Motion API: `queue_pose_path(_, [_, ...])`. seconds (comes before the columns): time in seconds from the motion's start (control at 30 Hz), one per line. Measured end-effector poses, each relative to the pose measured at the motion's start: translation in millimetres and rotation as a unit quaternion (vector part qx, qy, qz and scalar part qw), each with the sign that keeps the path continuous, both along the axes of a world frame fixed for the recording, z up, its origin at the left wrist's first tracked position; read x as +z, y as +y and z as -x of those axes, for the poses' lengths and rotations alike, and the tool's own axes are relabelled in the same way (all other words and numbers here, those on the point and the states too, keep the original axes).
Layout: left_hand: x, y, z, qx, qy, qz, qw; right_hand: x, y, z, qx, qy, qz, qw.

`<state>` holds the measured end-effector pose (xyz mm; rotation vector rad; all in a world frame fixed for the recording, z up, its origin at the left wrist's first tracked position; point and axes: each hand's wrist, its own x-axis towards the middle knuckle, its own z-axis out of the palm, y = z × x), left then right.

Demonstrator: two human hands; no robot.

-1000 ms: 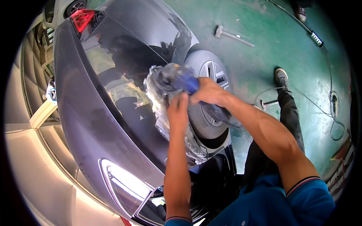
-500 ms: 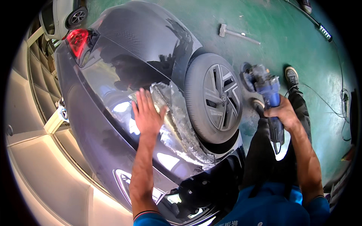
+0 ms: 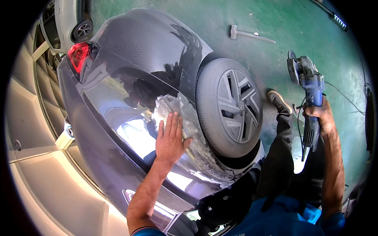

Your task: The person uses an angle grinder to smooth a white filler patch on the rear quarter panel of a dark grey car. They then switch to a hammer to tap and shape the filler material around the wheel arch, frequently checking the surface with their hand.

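Observation:
My left hand [image 3: 170, 142] lies flat on the rear side panel of a dark grey car [image 3: 138, 33]. Its fingers stretch over the edge of a ground-down patch [image 3: 202, 163] of bare, silvery metal beside the wheel arch. Off to the right, my right hand [image 3: 322, 115] is wrapped around the body of a blue and black angle grinder [image 3: 314, 93]. The grinder is held upright, clear of the car, its round disc [image 3: 292, 67] at the upper end. I cannot tell whether the disc spins.
The car's wheel [image 3: 240, 106] stands beside the patch, and a red tail light [image 3: 78, 56] is at the far left. A sledgehammer [image 3: 252, 35] lies on the green floor [image 3: 271, 15]. A cord [image 3: 346, 96] trails rightward from the grinder. Another vehicle's wheel [image 3: 83, 30] shows at upper left.
My right hand has carried the grinder to the right, farther from the wheel. My left hand has slid right and nearer, over the bare metal. The view has shifted slightly.

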<state>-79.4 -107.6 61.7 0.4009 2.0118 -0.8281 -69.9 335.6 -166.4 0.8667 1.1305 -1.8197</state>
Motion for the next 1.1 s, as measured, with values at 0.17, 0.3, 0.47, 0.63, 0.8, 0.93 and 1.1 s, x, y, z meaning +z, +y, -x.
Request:
queue_pose_path(0.17, [-8.7, -32.9, 88.6, -0.068, 0.066, -0.001, 0.995, 0.4, -17.5, -4.5, 0.014, 0.022, -0.023, 0.999])
queue_pose_path(0.3, [-33.1, -50.4, 138.0, -0.062, 0.12, 0.02, 0.991, -0.2, -27.5, -2.0, 0.04, 0.019, -0.027, 0.999])
queue_pose_path(0.47, [-51.2, -36.9, 112.2, -0.078, 0.131, 0.069, 0.986, -5.3, -33.2, -3.6, 0.027, 0.005, -0.019, 0.999])
queue_pose_path(0.63, [-32.7, -6.7, 56.0, -0.035, 0.034, 0.065, 0.997, -7.1, -25.4, -4.9, 0.011, 0.004, -0.029, 1.0])
queue_pose_path(0.8, [-10.2, -49.9, 125.1, -0.041, 0.183, 0.086, 0.978, -12.2, -8.7, 0.2, -0.008, 0.005, -0.045, 0.999])
queue_pose_path(0.93, [-15.8, -69.0, 185.7, -0.036, 0.252, 0.166, 0.953, -26.9, 2.5, -1.5, -0.009, 0.012, -0.058, 0.998])
queue_pose_path(1.1, [-55.6, -32.8, 114.4, -0.059, 0.186, 0.146, 0.97, -35.4, 4.7, -7.0, 0.005, 0.012, -0.053, 0.999])
